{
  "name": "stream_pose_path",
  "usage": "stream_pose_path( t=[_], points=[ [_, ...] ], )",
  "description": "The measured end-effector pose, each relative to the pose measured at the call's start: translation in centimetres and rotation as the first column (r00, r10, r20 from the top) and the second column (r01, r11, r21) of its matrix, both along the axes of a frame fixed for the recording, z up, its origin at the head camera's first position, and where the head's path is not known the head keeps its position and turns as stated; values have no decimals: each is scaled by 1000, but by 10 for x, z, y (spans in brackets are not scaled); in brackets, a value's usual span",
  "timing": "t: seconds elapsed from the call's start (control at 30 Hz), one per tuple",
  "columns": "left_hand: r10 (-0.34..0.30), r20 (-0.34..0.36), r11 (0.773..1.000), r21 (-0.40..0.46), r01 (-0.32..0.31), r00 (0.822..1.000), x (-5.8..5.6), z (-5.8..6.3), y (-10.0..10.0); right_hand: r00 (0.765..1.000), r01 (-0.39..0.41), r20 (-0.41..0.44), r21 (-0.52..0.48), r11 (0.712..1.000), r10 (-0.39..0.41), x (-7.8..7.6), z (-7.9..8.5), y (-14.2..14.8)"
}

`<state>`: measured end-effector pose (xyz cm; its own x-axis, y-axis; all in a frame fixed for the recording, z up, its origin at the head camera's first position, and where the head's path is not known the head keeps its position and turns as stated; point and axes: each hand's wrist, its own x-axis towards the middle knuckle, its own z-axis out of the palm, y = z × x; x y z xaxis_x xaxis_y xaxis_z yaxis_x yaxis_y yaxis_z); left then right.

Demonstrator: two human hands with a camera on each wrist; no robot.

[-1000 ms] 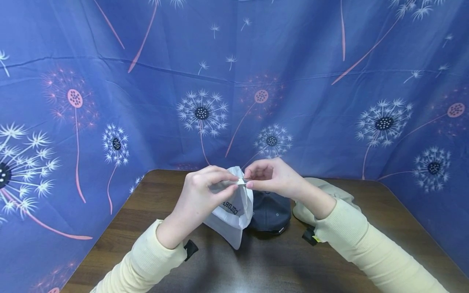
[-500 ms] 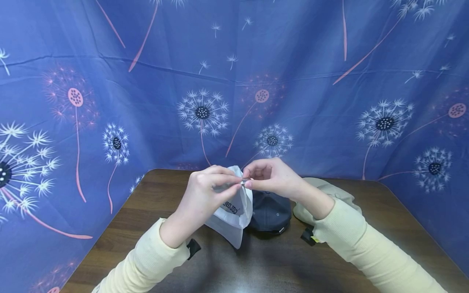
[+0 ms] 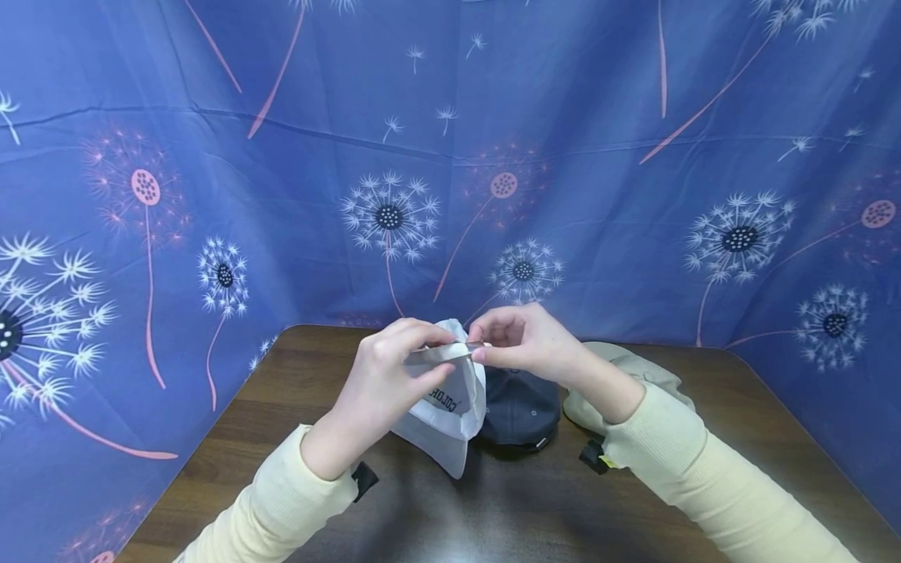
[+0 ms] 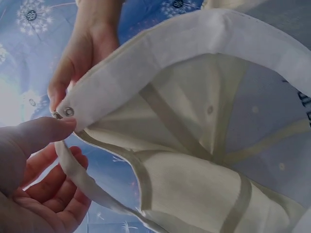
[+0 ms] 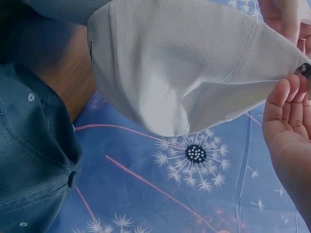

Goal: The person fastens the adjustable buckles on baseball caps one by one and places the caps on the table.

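A white baseball cap with dark lettering stands tilted, its inside towards me. At its back strap my left hand has thumb and index finger apart on either side of the strap. The left wrist view shows the thumb touching the band beside a metal eyelet, with the other fingers curled behind the narrow strap. My right hand pinches the strap's other side between thumb and fingertips. In the right wrist view a small dark metal fitting sits at its fingertips.
A dark navy cap lies just right of the white one. Farther right, partly behind the right forearm, is a beige cap. All stand on a brown wooden table, before a blue dandelion-print curtain.
Left thumb and index finger met near the right fingertips half a second ago. Now they are spread and slightly farther left, showing more of the strap. The right hand has hardly moved.
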<state>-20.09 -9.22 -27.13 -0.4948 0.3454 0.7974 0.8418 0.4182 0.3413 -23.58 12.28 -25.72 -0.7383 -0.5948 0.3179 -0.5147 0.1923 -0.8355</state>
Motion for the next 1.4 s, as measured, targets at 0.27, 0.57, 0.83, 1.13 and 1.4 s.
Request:
stream_pose_path(
  t=[0.27,0.57,0.83,1.13,1.4],
  points=[
    [4,-102,999,-34,-7,995,-4,-3,-2,1000,14,21,-8,1000,-13,0,0,2],
    [1,-184,999,-40,-8,983,-5,2,1,999,22,33,-19,1000,-21,-2,-1,0],
    [1,-206,999,-41,-10,978,-3,4,8,998,18,64,-36,999,-16,0,-1,-5],
    [-6,-216,1000,-10,3,976,-5,3,12,996,19,92,-58,998,-13,1,-2,-6],
    [32,66,999,7,-33,997,-1,6,10,995,6,97,-50,999,-1,0,-2,-3]
  ],
)
